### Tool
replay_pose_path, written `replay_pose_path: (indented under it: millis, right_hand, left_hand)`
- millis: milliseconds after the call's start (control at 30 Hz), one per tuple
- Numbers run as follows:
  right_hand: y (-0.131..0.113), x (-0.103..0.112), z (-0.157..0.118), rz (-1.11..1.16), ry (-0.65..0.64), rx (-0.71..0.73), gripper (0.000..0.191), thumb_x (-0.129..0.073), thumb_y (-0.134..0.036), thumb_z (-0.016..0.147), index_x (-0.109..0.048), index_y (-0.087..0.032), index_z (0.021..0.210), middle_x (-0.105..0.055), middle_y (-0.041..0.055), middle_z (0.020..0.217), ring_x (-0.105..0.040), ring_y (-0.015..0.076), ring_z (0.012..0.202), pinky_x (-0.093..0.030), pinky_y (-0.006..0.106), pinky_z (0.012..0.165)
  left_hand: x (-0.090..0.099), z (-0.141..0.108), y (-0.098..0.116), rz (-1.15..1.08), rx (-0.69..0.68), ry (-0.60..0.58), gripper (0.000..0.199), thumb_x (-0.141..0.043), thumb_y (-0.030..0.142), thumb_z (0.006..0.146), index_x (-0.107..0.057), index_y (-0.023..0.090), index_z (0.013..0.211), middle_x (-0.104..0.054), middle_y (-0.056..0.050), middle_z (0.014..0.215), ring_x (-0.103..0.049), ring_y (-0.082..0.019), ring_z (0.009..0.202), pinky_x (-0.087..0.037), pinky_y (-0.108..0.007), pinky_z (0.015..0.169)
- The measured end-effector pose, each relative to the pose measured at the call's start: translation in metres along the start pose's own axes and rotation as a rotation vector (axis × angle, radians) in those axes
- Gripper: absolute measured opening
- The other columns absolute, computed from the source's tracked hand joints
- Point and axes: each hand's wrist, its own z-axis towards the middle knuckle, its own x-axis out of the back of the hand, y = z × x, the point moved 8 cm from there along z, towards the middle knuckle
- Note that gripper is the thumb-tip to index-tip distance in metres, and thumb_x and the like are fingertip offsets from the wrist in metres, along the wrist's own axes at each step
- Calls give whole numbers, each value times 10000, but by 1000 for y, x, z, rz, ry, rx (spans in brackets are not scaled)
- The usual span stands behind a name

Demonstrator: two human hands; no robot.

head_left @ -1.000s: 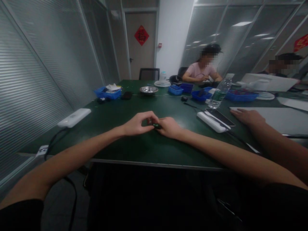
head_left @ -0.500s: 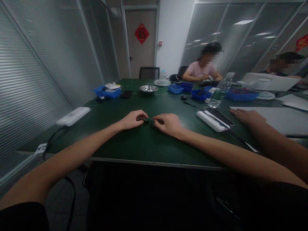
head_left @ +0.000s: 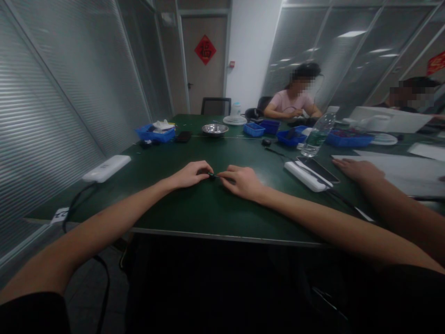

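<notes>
Over the middle of the green table (head_left: 194, 211), my left hand (head_left: 192, 175) pinches a small dark object (head_left: 212, 176) between thumb and fingertips. Just to its right is my right hand (head_left: 243, 182), its thumb and index finger pressed together on something thin that points at the small object. The thin thing is too small to name. Both forearms reach in from the sides, and the fingertips of the two hands are a short gap apart.
White power strips lie left (head_left: 107, 168) and right (head_left: 308, 176). Behind are a metal bowl (head_left: 214, 130), blue trays (head_left: 156, 133) and a plastic bottle (head_left: 318, 134). Another person's hand (head_left: 359, 171) rests on paper at right; two people sit farther back.
The fingers of my right hand have straightened a little, and its fingertips are slightly closer to the small object. My left hand has barely moved. Papers at the right have shifted.
</notes>
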Motion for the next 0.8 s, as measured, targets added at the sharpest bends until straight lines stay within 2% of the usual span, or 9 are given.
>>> replay_pose_path:
  millis: [200, 533, 800]
  right_hand:
    - [0, -1, -1, 9, 41, 47, 328, -514, -334, 1052, -745, -234, 1263, -691, 74, 1007, -623, 168, 811, -403, 281, 681]
    - [1, -6, -1, 37, 1, 83, 337, -516, -319, 1057, -719, -209, 1302, -683, 81, 1020, -626, 163, 809, -432, 275, 693]
    - [1, -4, 1, 146, -8, 63, 263, -530, -319, 1051, -657, -190, 1242, -710, 98, 1116, -672, 201, 935, -502, 299, 783]
  left_hand:
    - [0, -1, 3, -22, -17, 2, 211, -662, 276, 959, -730, 170, 1128, -693, -81, 1078, -644, -215, 971, -495, -338, 864]
    - [-7, 6, 5, -108, -32, -8, 205, -675, 268, 957, -744, 173, 1125, -700, -78, 1073, -642, -208, 959, -490, -327, 836]
    - [-10, 7, 8, -188, -101, -84, 235, -629, 240, 991, -741, 178, 1188, -676, -94, 1132, -642, -215, 1050, -483, -347, 939]
